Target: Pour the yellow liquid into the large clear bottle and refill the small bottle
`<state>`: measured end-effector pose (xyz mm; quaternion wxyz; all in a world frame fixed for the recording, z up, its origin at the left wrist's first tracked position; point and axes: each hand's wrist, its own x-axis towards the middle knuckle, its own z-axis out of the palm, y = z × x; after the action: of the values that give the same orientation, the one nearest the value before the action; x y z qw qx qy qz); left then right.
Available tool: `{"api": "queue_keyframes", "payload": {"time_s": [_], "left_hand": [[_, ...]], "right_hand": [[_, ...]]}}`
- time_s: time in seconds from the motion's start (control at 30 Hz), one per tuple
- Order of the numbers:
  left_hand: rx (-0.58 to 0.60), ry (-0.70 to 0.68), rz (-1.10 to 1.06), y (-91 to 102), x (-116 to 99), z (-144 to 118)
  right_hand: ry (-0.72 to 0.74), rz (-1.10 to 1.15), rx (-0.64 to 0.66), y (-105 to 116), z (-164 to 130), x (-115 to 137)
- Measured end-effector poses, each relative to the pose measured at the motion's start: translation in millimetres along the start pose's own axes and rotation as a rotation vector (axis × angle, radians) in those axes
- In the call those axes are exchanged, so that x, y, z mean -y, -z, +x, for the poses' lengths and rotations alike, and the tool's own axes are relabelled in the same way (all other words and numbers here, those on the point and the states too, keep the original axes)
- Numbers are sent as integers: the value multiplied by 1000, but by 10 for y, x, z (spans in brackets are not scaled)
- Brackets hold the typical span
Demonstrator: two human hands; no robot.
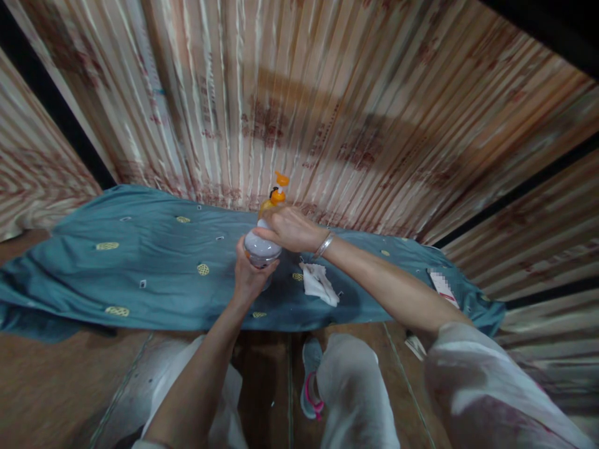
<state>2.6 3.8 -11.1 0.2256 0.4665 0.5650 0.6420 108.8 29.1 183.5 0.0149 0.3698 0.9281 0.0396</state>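
Bottle [262, 246] in both hands, over the middle of the cloth-covered bench [159, 268]! Danger here: those smooth, rounded sides could slip if the left hand [253, 273] eases off, and a hard twist might knock the orange pump bottle [277, 196] just beyond. Left forearm angles up, fingers wrapped round the bottle's near side; right hand [291, 227] reaches across, knuckles up, thumb and fingers pinching the top end.

Behind the cloth-covered desk [154, 268] — teal, with yellow motifs — hangs a pleated, reddish-patterned curtain [224, 93]. Dark bars [56, 106] slant at both sides. A white-and-red item [443, 288] lies near the desk's right end, above brown floor [47, 374].
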Motion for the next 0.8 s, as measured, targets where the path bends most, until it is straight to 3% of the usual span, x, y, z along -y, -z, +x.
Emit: {"api": "queue_keyframes", "payload": {"time_s": [0.23,0.47,0.8], "left_hand": [[7,11,20,20,-4,3],[-7,-12,32,1,-12,16],[13,27,13,9,-68,-3]], "right_hand": [[108,-84,-26,-22,-4,-52],[-29,-147,-62,-1,0,19],[84,-131,-51,-14,5,12]]}}
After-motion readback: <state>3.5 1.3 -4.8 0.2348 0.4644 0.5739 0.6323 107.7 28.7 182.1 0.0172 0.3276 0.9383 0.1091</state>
